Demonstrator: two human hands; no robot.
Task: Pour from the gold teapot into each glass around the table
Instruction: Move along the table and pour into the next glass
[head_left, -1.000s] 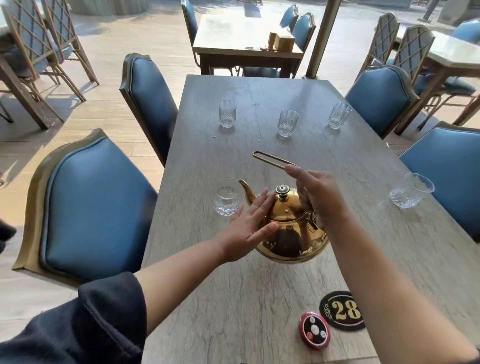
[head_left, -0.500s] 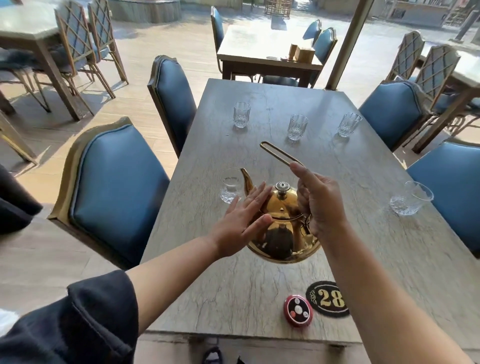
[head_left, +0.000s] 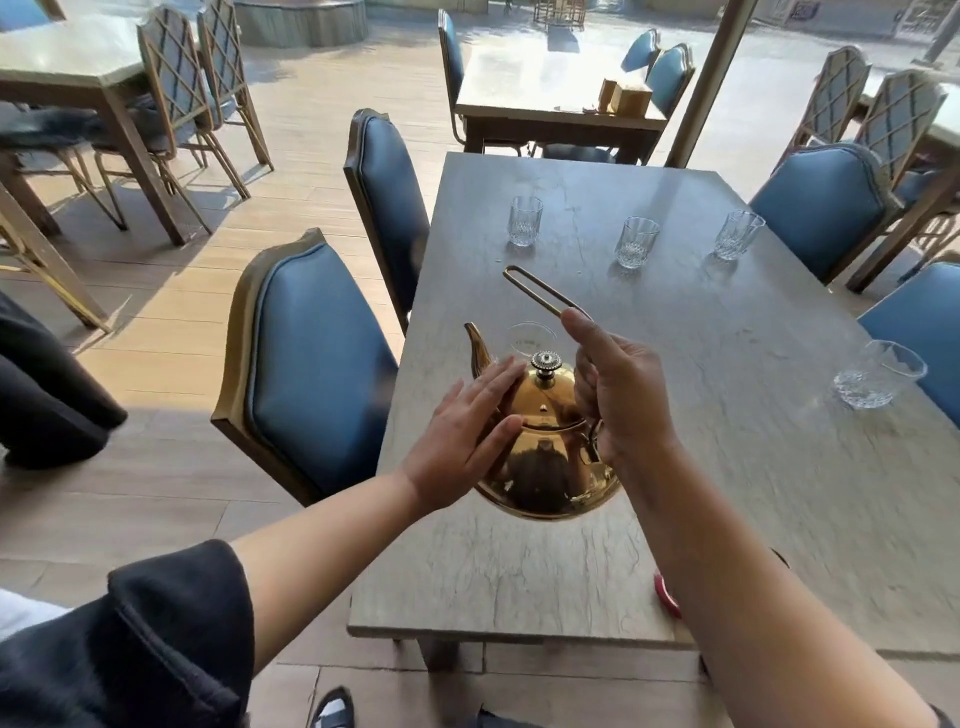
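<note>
The gold teapot (head_left: 545, 457) hangs above the near left part of the grey table (head_left: 727, 467), spout pointing left and away. My right hand (head_left: 618, 395) is closed around its long wire handle (head_left: 530, 288). My left hand (head_left: 467, 441) lies flat against the pot's left side and lid, fingers spread. A glass (head_left: 530, 338) stands just behind the pot, partly hidden by it. Three cut glasses stand in a far row: left (head_left: 524, 221), middle (head_left: 636, 241), right (head_left: 737, 234). Another glass (head_left: 878, 374) sits near the right edge.
Blue padded chairs flank the table: two on the left (head_left: 317, 374) (head_left: 389, 202) and two on the right (head_left: 821, 208) (head_left: 924, 322). A red round object (head_left: 665, 592) peeks out from behind my right forearm. More tables and chairs stand beyond on the wooden floor.
The view has drawn back from the table. The teapot has moved left and a little up, so its body now covers the near glass. Both hands keep their hold on the pot.
</note>
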